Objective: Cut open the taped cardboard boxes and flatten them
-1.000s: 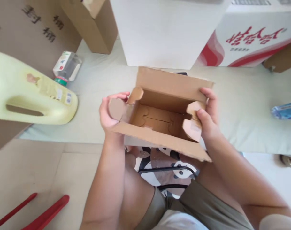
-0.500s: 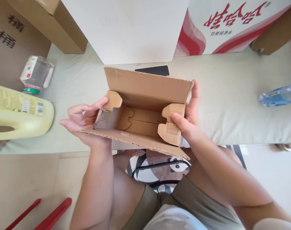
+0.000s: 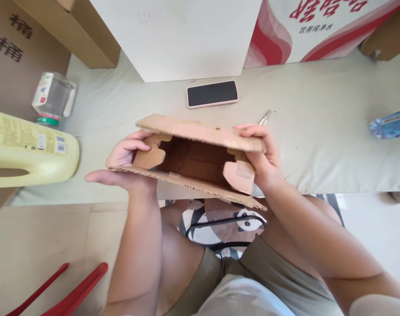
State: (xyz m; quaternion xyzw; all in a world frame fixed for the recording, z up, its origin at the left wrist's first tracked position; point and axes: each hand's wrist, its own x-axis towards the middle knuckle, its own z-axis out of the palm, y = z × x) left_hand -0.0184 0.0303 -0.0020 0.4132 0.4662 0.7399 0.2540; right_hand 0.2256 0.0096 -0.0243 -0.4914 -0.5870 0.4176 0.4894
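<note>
I hold a small brown cardboard box (image 3: 200, 134) over my knees, at the front edge of a pale green padded surface (image 3: 318, 131). My left hand (image 3: 124, 160) grips the box's left end, thumb stretched out under the near flap and fingers curled on the left side tab. My right hand (image 3: 264, 153) clasps the right end, with its fingers on the far top flap and the right side tab under the palm. The far flap leans down over the opening, and both side tabs are folded inward.
A pink-edged phone (image 3: 212, 93) lies face up just behind the box. A yellow jug (image 3: 25, 151) and a clear bottle (image 3: 53, 96) lie at left, a blue-labelled bottle (image 3: 390, 123) at right. Large cartons (image 3: 193, 35) stand behind. Red bars (image 3: 74, 294) cross the floor at lower left.
The far top flap has swung from upright down over the opening. The side tabs have folded inward. The phone behind the box has come into full view.
</note>
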